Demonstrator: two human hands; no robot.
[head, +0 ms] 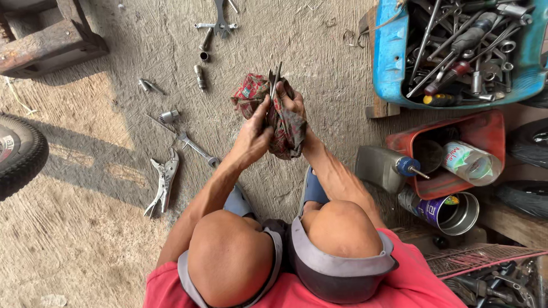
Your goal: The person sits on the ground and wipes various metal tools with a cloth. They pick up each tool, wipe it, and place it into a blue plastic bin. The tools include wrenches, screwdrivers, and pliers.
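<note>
I squat over a rough concrete floor with both hands raised in front of my knees. My left hand [255,132] and my right hand [295,105] are wrapped around a red patterned rag [285,128]. A thin dark metal tool [276,80] sticks up out of the rag between my hands. The rag hides the tool's lower part.
Locking pliers [163,181], a wrench [194,147] and sockets [199,75] lie on the floor to the left. A tyre [20,153] sits at far left. On the right are a blue tool tray [391,57], a red tray [485,132], an oil bottle [385,166] and a can [451,211].
</note>
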